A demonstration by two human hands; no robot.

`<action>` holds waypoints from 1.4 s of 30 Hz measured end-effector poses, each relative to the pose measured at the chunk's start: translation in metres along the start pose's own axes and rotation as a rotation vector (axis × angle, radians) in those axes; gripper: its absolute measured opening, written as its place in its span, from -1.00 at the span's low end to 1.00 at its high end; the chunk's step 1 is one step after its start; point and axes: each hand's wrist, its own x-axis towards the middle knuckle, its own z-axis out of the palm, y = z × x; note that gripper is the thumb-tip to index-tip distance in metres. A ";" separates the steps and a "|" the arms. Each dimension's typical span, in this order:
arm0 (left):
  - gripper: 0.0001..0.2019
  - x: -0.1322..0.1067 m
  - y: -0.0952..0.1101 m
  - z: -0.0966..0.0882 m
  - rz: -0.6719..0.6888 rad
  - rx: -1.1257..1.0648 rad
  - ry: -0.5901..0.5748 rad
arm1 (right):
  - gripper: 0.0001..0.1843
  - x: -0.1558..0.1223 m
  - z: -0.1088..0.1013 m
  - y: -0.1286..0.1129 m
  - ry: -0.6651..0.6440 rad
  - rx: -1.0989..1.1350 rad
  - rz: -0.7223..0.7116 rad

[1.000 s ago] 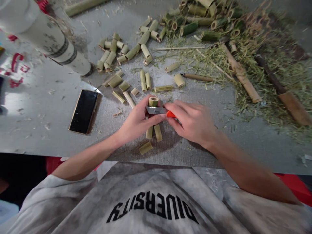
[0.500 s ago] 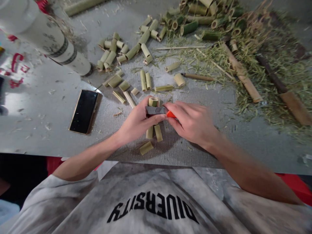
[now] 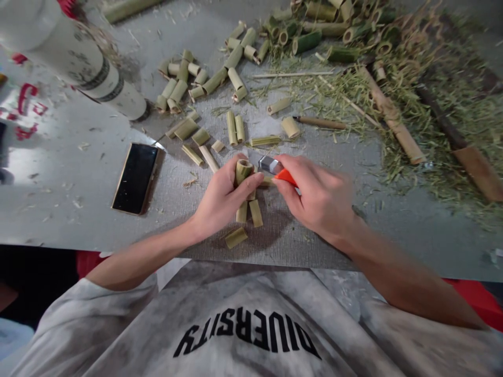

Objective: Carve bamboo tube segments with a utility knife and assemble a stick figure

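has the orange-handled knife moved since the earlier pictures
Yes, the orange-handled knife has shifted slightly rightward and forward, judged against the phone.

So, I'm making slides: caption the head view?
Left hand grips a hollow bamboo piece; right hand holds an orange-handled knife.

Two hands show: one left hand (image 3: 218,201) and one right hand (image 3: 318,201). There is one bamboo tube (image 3: 243,170) in the left and one orange-handled knife (image 3: 286,177) in the right. Three split pieces (image 3: 236,237) lie bodyward of the left fingertips; those partly covered between the hands cannot be counted. Two slender pieces (image 3: 231,128) lie side by side beyond the left hand, one phone (image 3: 135,178) to its left. Beyond the right hand is one small wooden-handled tool (image 3: 324,123); the heaped green tubes (image 3: 306,43) farther off overlap too much to count.
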 end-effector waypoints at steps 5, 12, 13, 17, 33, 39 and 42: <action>-0.62 0.000 0.000 -0.003 -0.014 -0.110 -0.093 | -0.68 0.002 0.001 0.009 -0.009 0.023 -0.033; -0.69 0.002 0.010 -0.003 -0.034 -0.160 -0.084 | -0.74 0.003 0.003 0.009 -0.042 0.007 -0.161; -0.69 0.002 0.010 -0.003 -0.031 -0.159 -0.085 | -0.75 0.004 0.003 0.009 -0.051 0.010 -0.164; -0.66 0.003 0.010 -0.004 -0.025 -0.149 -0.084 | -0.76 0.005 0.002 0.008 -0.069 0.018 -0.163; -0.64 0.009 0.008 -0.005 0.020 -0.195 -0.085 | -0.75 0.004 0.001 0.007 -0.122 0.007 -0.131; -0.61 0.011 0.005 -0.005 0.000 -0.169 -0.102 | -0.73 0.004 0.001 0.007 -0.103 -0.021 -0.121; -0.57 0.011 0.003 -0.006 -0.017 -0.151 -0.101 | -0.72 0.004 0.002 0.007 -0.102 -0.055 -0.112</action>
